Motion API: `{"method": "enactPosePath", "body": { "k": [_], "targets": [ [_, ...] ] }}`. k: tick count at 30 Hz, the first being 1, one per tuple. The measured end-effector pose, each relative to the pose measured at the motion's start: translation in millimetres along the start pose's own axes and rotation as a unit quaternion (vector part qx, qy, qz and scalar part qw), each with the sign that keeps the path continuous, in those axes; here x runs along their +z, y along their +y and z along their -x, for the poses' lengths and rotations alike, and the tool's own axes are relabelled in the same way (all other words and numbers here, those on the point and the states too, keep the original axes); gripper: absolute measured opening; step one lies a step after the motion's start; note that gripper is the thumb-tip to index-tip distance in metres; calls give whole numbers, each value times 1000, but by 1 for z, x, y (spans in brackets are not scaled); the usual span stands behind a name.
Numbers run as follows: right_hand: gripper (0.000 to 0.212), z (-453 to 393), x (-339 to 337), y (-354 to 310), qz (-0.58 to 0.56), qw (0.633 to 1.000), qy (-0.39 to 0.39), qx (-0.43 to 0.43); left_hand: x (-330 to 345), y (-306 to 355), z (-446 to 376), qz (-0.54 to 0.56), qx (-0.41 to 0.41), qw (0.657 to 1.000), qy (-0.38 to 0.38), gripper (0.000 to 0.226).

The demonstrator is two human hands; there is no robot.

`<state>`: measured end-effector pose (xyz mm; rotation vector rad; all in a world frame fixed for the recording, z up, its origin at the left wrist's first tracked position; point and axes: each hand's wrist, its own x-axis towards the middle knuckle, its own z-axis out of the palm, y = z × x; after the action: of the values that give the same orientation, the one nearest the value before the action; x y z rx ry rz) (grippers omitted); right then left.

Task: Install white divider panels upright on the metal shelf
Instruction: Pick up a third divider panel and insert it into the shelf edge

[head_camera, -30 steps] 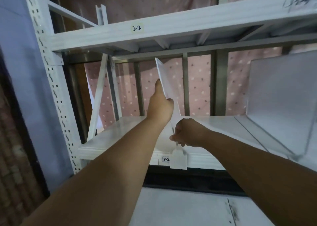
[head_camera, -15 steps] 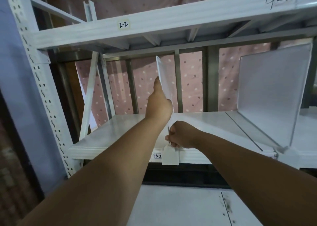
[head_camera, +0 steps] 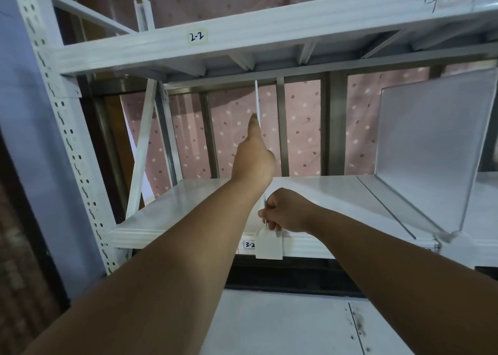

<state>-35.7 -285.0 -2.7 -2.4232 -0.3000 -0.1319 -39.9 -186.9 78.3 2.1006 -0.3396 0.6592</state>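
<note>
A thin white divider panel (head_camera: 257,98) stands upright, edge-on to me, on the white metal shelf (head_camera: 194,206). My left hand (head_camera: 253,158) grips its front edge halfway up, thumb pointing up along it. My right hand (head_camera: 283,210) is closed on the panel's bottom front corner, just above its white clip tab (head_camera: 269,245), which hangs over the shelf's front lip. A second white divider panel (head_camera: 433,144) stands upright on the same shelf at the right.
The upper shelf beam (head_camera: 242,31), labelled 2-2, runs close above the panel's top. A perforated white upright post (head_camera: 62,128) stands at the left. Steel bars and a pink dotted curtain (head_camera: 301,128) close the back. A lower white surface (head_camera: 283,325) lies below.
The held panel has swung from a leftward tilt to vertical, now seen edge-on. Both hands kept their grip; the view shifted slightly left and down.
</note>
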Motion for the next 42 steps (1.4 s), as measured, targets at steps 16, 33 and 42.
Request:
{"method": "enactPosePath", "body": {
  "k": [16, 33, 42],
  "targets": [
    [28, -4, 6, 10, -28, 999, 19, 24, 1, 2, 4, -33, 24, 998, -42, 80],
    [25, 9, 20, 20, 27, 999, 44, -11, 14, 7, 9, -94, -2, 995, -15, 86],
    [21, 9, 38, 25, 67, 993, 96, -28, 13, 8, 12, -134, -16, 991, 9, 88]
  ]
}}
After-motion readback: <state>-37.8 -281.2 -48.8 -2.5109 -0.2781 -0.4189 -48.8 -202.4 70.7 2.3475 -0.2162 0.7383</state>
